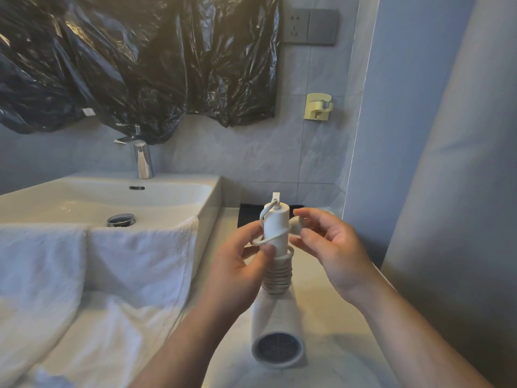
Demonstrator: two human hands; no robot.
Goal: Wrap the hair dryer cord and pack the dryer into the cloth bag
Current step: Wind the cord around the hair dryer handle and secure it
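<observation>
A white hair dryer (275, 326) rests on the counter with its round grille facing me and its handle (275, 222) pointing up. Its white cord (277, 275) is coiled in several tight turns around the lower handle, and one loose loop circles the upper handle. My left hand (243, 264) grips the handle and that loop from the left. My right hand (327, 245) pinches the white plug end of the cord just right of the handle. A black cloth bag (247, 212) lies flat against the wall behind the dryer, mostly hidden.
A white basin (112, 197) with a chrome tap (142, 155) sits to the left. White towels (92, 264) drape over its front edge and the counter. A wall socket (309, 26) and a yellow wall holder (317, 106) are above. A wall stands close on the right.
</observation>
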